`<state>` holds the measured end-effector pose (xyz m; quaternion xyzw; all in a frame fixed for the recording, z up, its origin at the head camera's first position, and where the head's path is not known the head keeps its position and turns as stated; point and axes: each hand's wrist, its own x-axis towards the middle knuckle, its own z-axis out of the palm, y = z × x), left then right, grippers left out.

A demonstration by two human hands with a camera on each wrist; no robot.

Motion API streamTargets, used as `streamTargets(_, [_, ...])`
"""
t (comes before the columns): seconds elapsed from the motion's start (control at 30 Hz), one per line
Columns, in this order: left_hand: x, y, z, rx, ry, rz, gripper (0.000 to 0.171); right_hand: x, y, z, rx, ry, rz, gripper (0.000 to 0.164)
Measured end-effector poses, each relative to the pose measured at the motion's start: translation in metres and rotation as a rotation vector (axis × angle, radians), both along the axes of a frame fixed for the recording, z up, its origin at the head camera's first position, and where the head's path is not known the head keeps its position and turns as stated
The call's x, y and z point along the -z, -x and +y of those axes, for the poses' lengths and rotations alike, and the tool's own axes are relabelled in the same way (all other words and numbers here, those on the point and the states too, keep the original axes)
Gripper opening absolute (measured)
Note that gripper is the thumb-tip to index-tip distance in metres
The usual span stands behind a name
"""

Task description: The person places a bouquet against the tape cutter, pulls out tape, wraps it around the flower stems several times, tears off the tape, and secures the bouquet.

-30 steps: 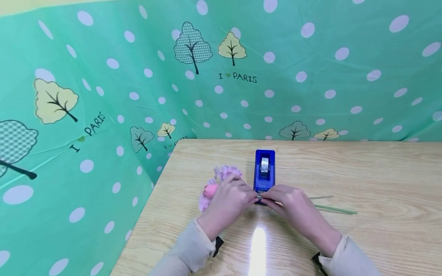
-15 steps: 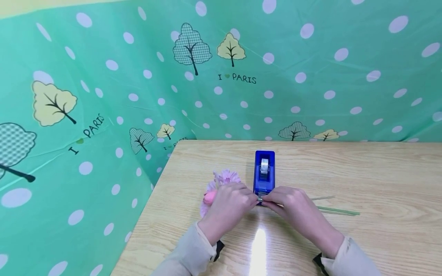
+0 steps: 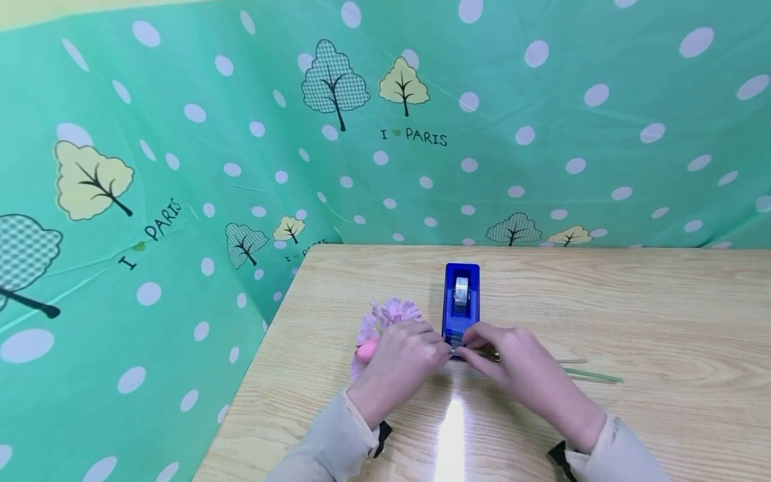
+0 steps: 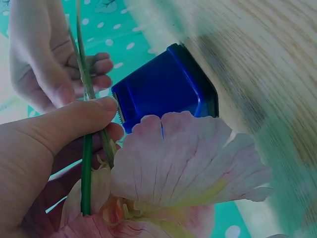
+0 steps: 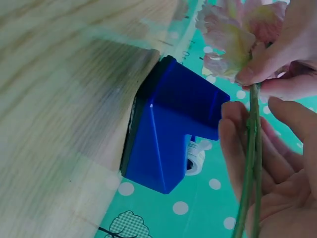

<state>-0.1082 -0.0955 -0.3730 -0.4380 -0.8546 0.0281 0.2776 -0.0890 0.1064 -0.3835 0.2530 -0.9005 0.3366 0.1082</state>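
Note:
My left hand [image 3: 403, 361] pinches the green stems [image 4: 87, 168] of artificial flowers between thumb and fingers, just below the blooms. Lilac petals [image 3: 400, 310] and a pink bud [image 3: 365, 351] stick out beyond that hand in the head view. Close to the left fingertips is my right hand [image 3: 521, 361], its thumb and fingers spread apart. In the right wrist view the stems [image 5: 251, 148] run across the right palm without the fingers closing round them. Both hands are at the near, toothed end of a blue tape dispenser [image 3: 462, 268].
A roll of clear tape [image 3: 461, 292] sits in the dispenser, which stands on the wooden table [image 3: 674, 314]. Green cloth [image 3: 530, 87] with white dots and printed trees hangs behind and to the left. Stem ends [image 3: 593, 376] extend rightward past the right hand.
The right thumb and fingers have parted from their pinch beside the left fingertips. Its wrist has shifted slightly nearer and rightward, and the stem ends sit a little lower. The left hand keeps its grip.

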Motion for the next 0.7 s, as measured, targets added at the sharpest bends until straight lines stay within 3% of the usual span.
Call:
streamTargets(0.1, [-0.0012, -0.0007, 0.001, -0.012, 0.012, -0.001, 0.013, -0.0021, 0.0005, 0.001, 0.031, -0.027, -0.093, 0.008])
streamTargets(0.33, [-0.0001, -0.0021, 0.0013, -0.039, 0.045, -0.014, 0.008, 0.0001, 0.0034, 0.0043, -0.061, -0.019, -0.266, 0.022])
streamTargets(0.5, [0.0018, -0.0011, 0.0024, -0.047, 0.031, -0.031, 0.007, 0.0016, 0.0048, 0.0054, -0.067, 0.012, -0.273, 0.018])
streamTargets(0.7, [0.0018, -0.0016, 0.0037, -0.08, 0.014, -0.111, 0.008, 0.0018, 0.0054, 0.006, -0.066, 0.01, -0.246, 0.014])
